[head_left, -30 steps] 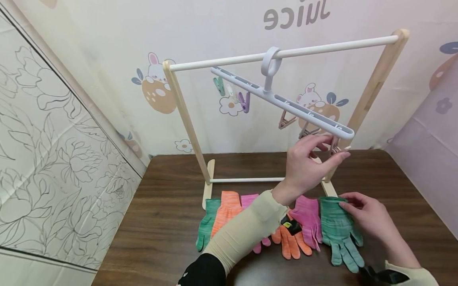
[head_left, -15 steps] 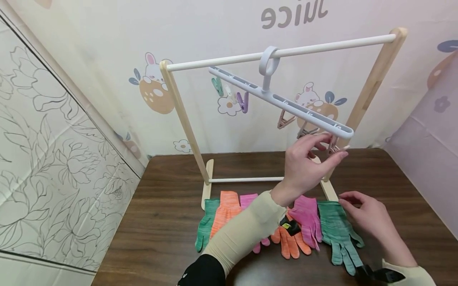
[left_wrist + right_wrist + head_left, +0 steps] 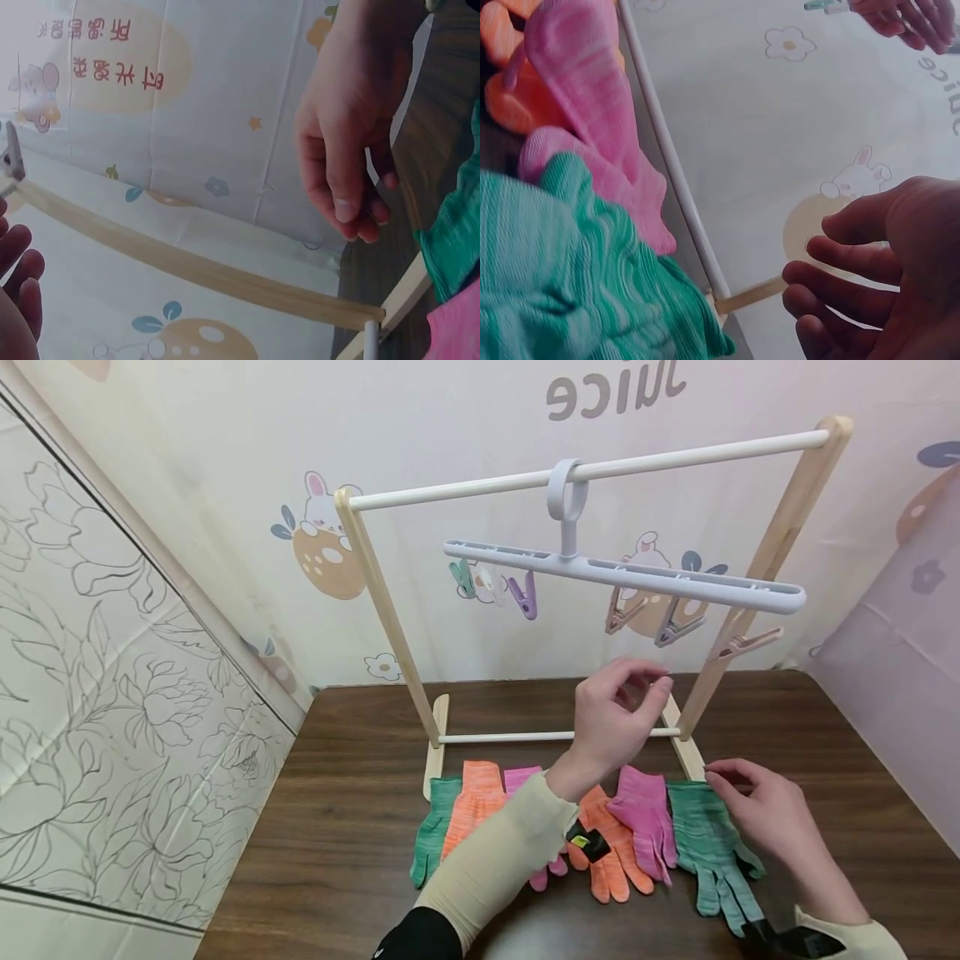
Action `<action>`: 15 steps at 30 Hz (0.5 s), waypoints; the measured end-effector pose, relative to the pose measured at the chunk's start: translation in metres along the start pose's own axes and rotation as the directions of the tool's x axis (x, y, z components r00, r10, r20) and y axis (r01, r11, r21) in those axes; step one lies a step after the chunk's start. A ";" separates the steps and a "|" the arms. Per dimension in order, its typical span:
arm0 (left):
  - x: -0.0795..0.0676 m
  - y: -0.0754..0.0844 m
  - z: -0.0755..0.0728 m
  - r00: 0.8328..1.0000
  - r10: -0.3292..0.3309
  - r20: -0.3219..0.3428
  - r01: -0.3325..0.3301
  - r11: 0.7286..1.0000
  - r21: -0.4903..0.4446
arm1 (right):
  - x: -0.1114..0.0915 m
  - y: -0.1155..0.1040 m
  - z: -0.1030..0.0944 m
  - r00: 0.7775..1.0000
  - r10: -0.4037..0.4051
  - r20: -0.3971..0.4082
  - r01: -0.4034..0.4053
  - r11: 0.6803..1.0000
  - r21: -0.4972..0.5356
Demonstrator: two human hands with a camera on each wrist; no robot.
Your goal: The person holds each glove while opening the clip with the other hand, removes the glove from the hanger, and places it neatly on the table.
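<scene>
A pale grey clip hanger (image 3: 622, 575) hangs by its ring from a rack's top bar. Its clips include a green clip (image 3: 463, 578), a purple clip (image 3: 527, 597) and a beige clip (image 3: 746, 645) at the right end. Below the right half, my left hand (image 3: 611, 714) is raised with loosely curled fingers and nothing in them. My right hand (image 3: 768, 810) hovers by the cuff of the right green glove (image 3: 708, 831); in the right wrist view its bent fingers (image 3: 840, 300) hold nothing. Beside that glove lie a pink glove (image 3: 645, 814) and an orange glove (image 3: 611, 852).
The rack has a white top bar (image 3: 697, 453), wooden legs (image 3: 780, 543) and a low white rod (image 3: 517, 737). Farther left on the brown table (image 3: 322, 827) lie another green glove (image 3: 435, 827) and orange glove (image 3: 474, 797), with a pink one partly behind the left arm.
My left hand has let go of the hanger's right-end clip and drawn down and left. The hanger has swung round, its right end moving right. The right hand has barely moved.
</scene>
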State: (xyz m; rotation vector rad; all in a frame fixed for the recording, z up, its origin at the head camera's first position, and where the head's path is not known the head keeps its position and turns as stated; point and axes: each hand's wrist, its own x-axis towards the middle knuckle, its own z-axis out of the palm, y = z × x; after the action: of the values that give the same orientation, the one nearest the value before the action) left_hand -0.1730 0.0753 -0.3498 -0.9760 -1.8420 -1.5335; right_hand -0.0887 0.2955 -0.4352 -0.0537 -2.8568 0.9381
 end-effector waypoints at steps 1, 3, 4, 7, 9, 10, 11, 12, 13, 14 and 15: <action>-0.002 -0.002 -0.002 1.000 -0.013 -0.001 0.013 1.000 -0.004 | -0.001 -0.002 0.001 1.000 -0.003 -0.009 0.003 1.000 0.005; -0.007 -0.004 -0.006 0.999 -0.035 -0.001 0.035 0.999 -0.009 | -0.002 -0.005 0.003 1.000 -0.007 -0.022 0.008 1.000 0.012; -0.009 -0.005 -0.009 0.999 -0.046 0.000 0.046 0.999 -0.012 | -0.003 -0.007 0.004 0.999 -0.011 -0.033 0.011 1.000 0.012; -0.017 -0.008 -0.018 0.998 -0.063 0.007 0.063 0.998 -0.012 | -0.004 -0.015 0.010 0.997 -0.047 -0.066 0.049 0.999 0.023; -0.023 -0.010 -0.027 0.997 -0.074 0.010 0.074 0.997 -0.011 | -0.003 -0.021 0.014 0.993 -0.085 -0.085 0.088 0.996 0.029; -0.026 -0.011 -0.032 0.997 -0.079 0.014 0.079 0.997 -0.009 | -0.002 -0.023 0.015 0.990 -0.105 -0.096 0.108 0.994 0.031; -0.030 -0.013 -0.037 0.996 -0.085 0.018 0.085 0.996 -0.003 | -0.002 -0.025 0.017 0.987 -0.124 -0.105 0.129 0.991 0.037; -0.034 -0.015 -0.042 0.996 -0.091 0.024 0.091 0.996 0.002 | -0.001 -0.028 0.018 0.984 -0.139 -0.111 0.145 0.989 0.042; -0.037 -0.017 -0.046 0.995 -0.099 0.031 0.098 0.995 0.012 | -0.001 -0.029 0.020 0.982 -0.151 -0.117 0.157 0.986 0.046; -0.041 -0.019 -0.051 0.993 -0.108 0.042 0.107 0.994 0.023 | 0.000 -0.030 0.021 0.979 -0.159 -0.127 0.166 0.985 0.048; -0.045 -0.020 -0.055 0.991 -0.117 0.057 0.115 0.993 0.036 | 0.000 -0.031 0.021 0.978 -0.163 -0.134 0.170 0.984 0.049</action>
State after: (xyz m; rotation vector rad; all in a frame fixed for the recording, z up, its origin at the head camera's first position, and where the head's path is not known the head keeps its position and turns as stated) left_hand -0.1655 0.0110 -0.3857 -0.9221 -1.9899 -1.5526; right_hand -0.0915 0.2578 -0.4338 0.1247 -2.6642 0.9485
